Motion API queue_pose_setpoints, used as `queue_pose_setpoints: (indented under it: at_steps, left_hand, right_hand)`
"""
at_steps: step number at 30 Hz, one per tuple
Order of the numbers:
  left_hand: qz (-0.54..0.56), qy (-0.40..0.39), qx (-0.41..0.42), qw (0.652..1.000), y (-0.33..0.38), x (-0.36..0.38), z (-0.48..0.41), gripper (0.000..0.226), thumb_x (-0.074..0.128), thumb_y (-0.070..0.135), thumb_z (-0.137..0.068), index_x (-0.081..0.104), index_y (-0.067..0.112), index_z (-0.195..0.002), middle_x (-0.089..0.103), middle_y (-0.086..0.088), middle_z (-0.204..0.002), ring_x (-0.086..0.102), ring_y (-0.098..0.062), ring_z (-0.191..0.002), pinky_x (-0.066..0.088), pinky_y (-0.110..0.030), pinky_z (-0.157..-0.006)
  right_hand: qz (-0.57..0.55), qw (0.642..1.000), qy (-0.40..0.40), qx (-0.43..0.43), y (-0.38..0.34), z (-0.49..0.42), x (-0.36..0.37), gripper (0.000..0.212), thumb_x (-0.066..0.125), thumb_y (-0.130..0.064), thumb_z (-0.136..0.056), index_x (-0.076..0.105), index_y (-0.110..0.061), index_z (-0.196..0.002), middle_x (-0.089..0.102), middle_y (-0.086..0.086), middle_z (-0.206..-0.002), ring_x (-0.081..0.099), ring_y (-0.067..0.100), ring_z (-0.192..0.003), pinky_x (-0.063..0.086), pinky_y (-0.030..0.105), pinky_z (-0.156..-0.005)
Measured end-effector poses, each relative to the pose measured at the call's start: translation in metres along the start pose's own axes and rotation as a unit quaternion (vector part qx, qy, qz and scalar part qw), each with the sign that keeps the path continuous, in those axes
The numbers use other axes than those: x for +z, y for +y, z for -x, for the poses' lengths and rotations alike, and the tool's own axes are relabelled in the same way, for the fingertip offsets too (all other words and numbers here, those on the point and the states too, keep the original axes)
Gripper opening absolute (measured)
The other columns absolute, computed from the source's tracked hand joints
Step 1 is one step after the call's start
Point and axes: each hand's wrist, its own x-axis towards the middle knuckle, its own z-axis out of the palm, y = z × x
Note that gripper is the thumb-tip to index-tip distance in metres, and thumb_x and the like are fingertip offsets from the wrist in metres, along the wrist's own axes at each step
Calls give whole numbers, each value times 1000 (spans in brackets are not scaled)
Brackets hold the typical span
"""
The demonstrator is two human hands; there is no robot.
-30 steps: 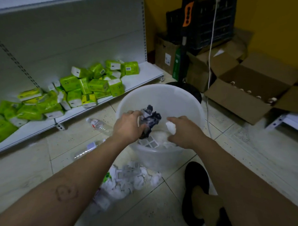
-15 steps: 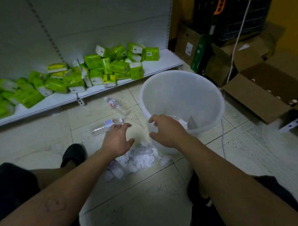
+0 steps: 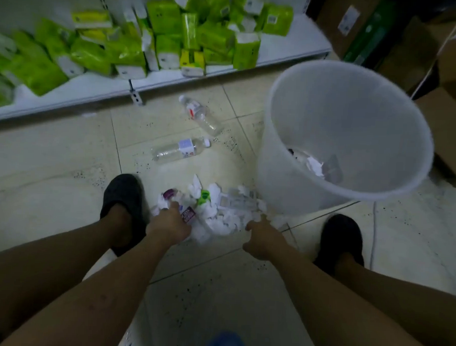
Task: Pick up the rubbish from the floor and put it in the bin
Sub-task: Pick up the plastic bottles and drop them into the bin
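Head view: the bin [image 3: 295, 160] stands just right of the rubbish pile [image 3: 220, 214] on the floor, so a hasty scoop could knock it or shed loose paper. The left hand [image 3: 171, 224] and right hand [image 3: 263, 238] flank the pile, their fingers hidden, so I cannot tell their grip. 2 shoes [image 3: 122, 194] crowd it; 2 bottles [image 3: 179, 151] lie beyond.

The left hand [image 3: 168, 224] and right hand [image 3: 262, 237] touch a white rubbish pile [image 3: 219, 215], the bin [image 3: 281, 175] at its two o'clock, two plastic bottles [image 3: 179, 149] at twelve.
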Motion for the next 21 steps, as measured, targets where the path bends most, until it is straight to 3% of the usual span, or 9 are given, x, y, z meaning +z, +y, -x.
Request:
queue_pose_setpoints:
  at_steps: [5,10,14,18,21]
  left_hand:
    - [165,0,-68,984,-4,36,-44,75,68,36,-80,29,16,-141,45,-21,-135,49,-38,-119,47,-42,-97]
    - [244,-18,-125,962,-6,67,-92,100,69,47,-78,4,25,-152,19,-23,-154,31,-42,-136,35,-45,-106]
    - [282,-4,-115,952,-6,84,-118,111,75,43,-71,-4,29,-148,25,-21,-151,40,-41,-129,42,-50,-102]
    - [261,23,-149,953,-3,97,-121,111,75,36,-71,-8,41,-143,24,-24,-145,48,-42,-117,50,-45,-87]
    - [291,35,-155,943,-5,101,-119,108,73,29,-72,-7,40,-144,32,-23,-140,54,-39,-108,52,-50,-87]
  right_hand:
    - [-17,999,22,17,-5,-52,33,49,57,-29,-89,41,-19,-134,42,10,-139,47,29,-123,42,37,-100]
    - [29,995,98,-12,-8,-111,34,43,47,-27,-93,45,-18,-135,37,11,-144,40,28,-129,34,37,-104]
    - [71,991,112,-9,-4,-147,30,63,51,-30,-91,24,-16,-146,26,14,-151,31,31,-136,28,45,-112]
    - [142,980,137,5,3,-172,38,50,48,-30,-94,32,-13,-138,39,14,-141,40,29,-127,31,43,-106]
    - [188,969,163,-3,7,-185,45,39,44,-25,-95,40,-12,-132,45,15,-135,44,28,-122,32,41,-101]
